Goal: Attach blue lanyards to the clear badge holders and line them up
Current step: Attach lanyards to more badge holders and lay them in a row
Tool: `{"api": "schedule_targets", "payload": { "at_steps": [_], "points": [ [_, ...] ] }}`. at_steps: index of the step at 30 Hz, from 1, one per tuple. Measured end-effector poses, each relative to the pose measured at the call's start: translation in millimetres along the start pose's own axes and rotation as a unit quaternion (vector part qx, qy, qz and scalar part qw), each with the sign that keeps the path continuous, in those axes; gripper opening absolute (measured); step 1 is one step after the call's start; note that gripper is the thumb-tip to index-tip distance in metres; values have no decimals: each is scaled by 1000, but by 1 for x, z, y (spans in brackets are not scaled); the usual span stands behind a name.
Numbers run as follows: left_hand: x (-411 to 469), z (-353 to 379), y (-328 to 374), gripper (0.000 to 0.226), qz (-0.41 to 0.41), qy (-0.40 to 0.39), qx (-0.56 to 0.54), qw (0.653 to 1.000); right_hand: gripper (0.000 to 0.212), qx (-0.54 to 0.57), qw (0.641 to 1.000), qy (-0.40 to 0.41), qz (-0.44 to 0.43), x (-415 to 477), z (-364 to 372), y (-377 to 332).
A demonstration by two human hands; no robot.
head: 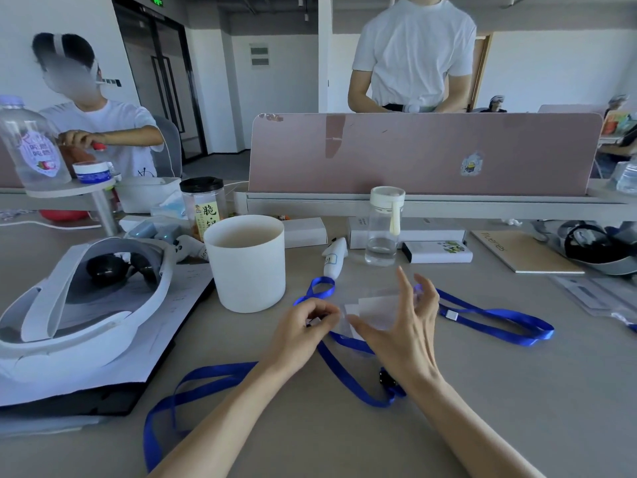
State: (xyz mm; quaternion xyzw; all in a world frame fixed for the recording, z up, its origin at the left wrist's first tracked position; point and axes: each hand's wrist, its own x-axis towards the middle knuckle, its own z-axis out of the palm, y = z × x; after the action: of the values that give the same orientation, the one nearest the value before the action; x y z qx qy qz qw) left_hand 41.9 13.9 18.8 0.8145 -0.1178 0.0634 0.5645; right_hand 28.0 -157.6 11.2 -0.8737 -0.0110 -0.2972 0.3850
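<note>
A clear badge holder [374, 310] with a white card inside hangs just above the grey desk between my hands. My left hand [303, 327] pinches the metal clip of a blue lanyard [344, 372] at the holder's left edge. That lanyard runs under my wrists and loops off to the lower left. My right hand [403, 334] holds the holder's right side with thumb under it and fingers spread upward. A second blue lanyard [496, 320] lies on the desk to the right, partly behind my right hand.
A white cylindrical pot [246, 263] stands just left of my hands. A white headset [79, 298] rests on papers at the left. A clear bottle [382, 225], a white pen-like device [333, 258], boxes and a notebook [524, 251] sit behind. Two people are beyond the pink divider [424, 153].
</note>
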Motion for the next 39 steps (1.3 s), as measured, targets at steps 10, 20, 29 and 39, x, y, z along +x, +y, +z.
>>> {"api": "schedule_targets", "payload": {
  "at_steps": [10,20,29,39],
  "points": [
    [-3,2,8,12,13,9,-8,1000,94,-20,1000,15,5,3,0,0],
    [-4,8,16,12,9,81,-26,996,76,-23,999,38,-4,3,3,-2],
    [-7,12,21,31,17,75,-26,997,66,-6,998,63,-10,2,6,-1],
    [-8,13,30,22,121,57,105,985,83,52,998,24,36,7,-12,-4]
  ]
}}
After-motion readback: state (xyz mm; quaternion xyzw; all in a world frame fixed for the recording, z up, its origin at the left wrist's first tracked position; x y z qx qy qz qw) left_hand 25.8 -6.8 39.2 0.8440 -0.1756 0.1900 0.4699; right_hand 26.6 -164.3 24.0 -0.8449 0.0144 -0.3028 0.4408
